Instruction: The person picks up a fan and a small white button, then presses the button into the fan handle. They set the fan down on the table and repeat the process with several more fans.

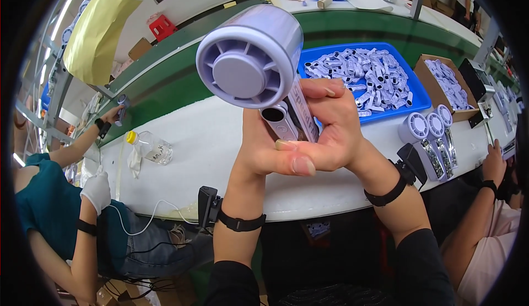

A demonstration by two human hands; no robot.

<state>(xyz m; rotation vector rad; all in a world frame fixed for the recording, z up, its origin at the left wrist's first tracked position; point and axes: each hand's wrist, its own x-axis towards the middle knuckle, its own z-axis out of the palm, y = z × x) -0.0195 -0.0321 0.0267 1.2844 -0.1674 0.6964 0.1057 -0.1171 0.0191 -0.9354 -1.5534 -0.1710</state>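
Note:
A lavender handheld fan (242, 58) is raised before me, its round ribbed head toward the upper left. Both of my hands are closed around its handle. My left hand (262, 149) grips it from the left, the fingers mostly hidden behind the fan. From the other side my right hand (333, 124) wraps it, and the two thumbs meet at the handle's lower end. A small lavender cover panel (278, 120) with a dark oval lies at the handle, tilted beside a darker gap. Whether it is fully seated I cannot tell.
A blue tray (421, 99) of small lavender panels sits beyond my right hand, beside a cardboard box (427, 66) of similar parts. Several fans with exposed circuit boards (438, 157) lie at right. A yellow-capped bottle (151, 146) stands left. Co-workers sit on both sides.

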